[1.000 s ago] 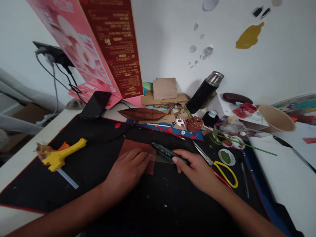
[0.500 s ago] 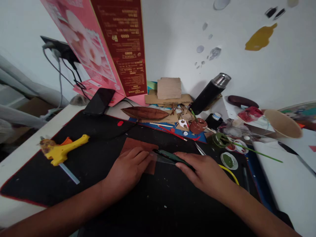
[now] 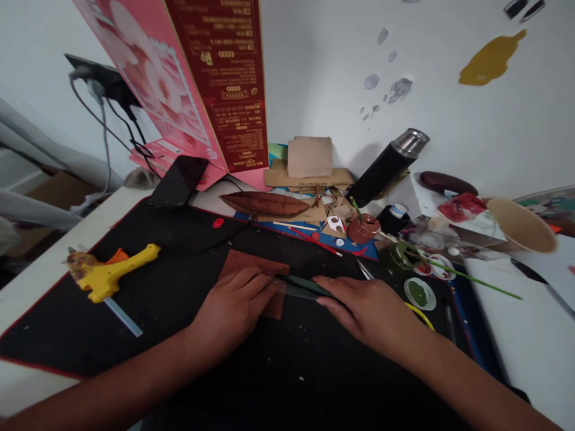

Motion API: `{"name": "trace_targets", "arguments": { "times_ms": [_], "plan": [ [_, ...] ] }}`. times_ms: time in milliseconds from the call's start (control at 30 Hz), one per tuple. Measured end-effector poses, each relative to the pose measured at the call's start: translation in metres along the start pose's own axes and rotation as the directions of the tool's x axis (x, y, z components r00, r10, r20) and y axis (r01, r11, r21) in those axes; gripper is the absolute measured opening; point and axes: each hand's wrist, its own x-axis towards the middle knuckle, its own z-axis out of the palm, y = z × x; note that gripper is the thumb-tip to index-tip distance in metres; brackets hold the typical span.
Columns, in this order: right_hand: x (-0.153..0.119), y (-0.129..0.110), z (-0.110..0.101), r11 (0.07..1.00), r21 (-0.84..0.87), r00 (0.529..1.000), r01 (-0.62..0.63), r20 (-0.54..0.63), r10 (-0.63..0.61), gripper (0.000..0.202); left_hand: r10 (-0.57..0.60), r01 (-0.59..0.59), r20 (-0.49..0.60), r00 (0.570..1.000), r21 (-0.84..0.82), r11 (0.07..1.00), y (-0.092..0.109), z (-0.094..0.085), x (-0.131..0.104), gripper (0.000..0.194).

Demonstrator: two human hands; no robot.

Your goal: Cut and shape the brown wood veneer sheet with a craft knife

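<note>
My left hand point(image 3: 236, 302) presses down on a small brown sheet point(image 3: 256, 261) that lies on the black mat. Its fingers are bent and close together, and they cover much of the sheet. A clear plastic strip point(image 3: 299, 292), like a ruler, sticks out to the right from under the fingertips. In my right hand point(image 3: 363, 305) is a slim dark green tool, which looks like a utility knife point(image 3: 309, 285), gripped between thumb and fingers. The knife lies low and points left, with its tip by the sheet's right side near my left fingertips. The blade cannot be made out.
A yellow glue gun point(image 3: 110, 272) lies on the mat point(image 3: 188, 263) at left. Behind are a phone point(image 3: 178, 181), a brown boat-shaped piece point(image 3: 265, 205) and cardboard scraps point(image 3: 309, 157). Right of these stand a black flask point(image 3: 381, 173), paint jars point(image 3: 398, 257) and scissors point(image 3: 365, 269).
The knife lies slightly flatter and a little further left against the sheet. My left hand stays pressed in place. The whole view has shifted slightly.
</note>
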Motion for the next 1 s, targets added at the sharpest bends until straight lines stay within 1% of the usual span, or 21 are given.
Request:
{"name": "trace_targets", "arguments": {
  "times_ms": [133, 267, 367, 467, 700, 900, 1000],
  "plan": [
    [0.001, 0.002, -0.003, 0.999, -0.038, 1.0, 0.028, -0.008, -0.029, 0.038, -0.017, 0.017, -0.015, 1.0, -0.012, 1.0, 0.0, 0.001, 0.0, 0.03],
    [0.003, 0.001, -0.008, 0.989, -0.132, 0.997, 0.071, -0.017, -0.074, 0.038, -0.02, 0.02, 0.001, 1.0, -0.02, 1.0, 0.001, 0.0, 0.001, 0.03],
    [0.005, -0.001, -0.012, 0.969, -0.225, 0.995, 0.103, 0.003, -0.104, 0.038, -0.017, 0.018, 0.01, 1.0, -0.033, 0.999, 0.001, -0.002, 0.002, 0.029],
    [0.006, -0.003, -0.014, 0.953, -0.276, 0.993, 0.122, 0.036, -0.117, 0.037, -0.027, 0.028, 0.024, 0.999, -0.037, 0.999, 0.0, -0.003, 0.002, 0.028],
    [0.007, -0.007, -0.016, 0.946, -0.292, 0.99, 0.14, 0.056, -0.129, 0.038, -0.022, 0.023, 0.023, 0.999, -0.026, 0.999, 0.0, -0.003, 0.003, 0.03],
    [0.012, -0.01, -0.022, 0.945, -0.291, 0.987, 0.149, 0.102, -0.124, 0.036, -0.015, 0.015, 0.003, 1.0, -0.039, 0.999, 0.0, -0.003, 0.004, 0.032],
    [0.013, -0.01, -0.023, 0.941, -0.297, 0.984, 0.162, 0.116, -0.133, 0.036, -0.025, 0.026, 0.019, 1.0, -0.039, 0.999, -0.001, -0.003, 0.003, 0.031]
  ]
}}
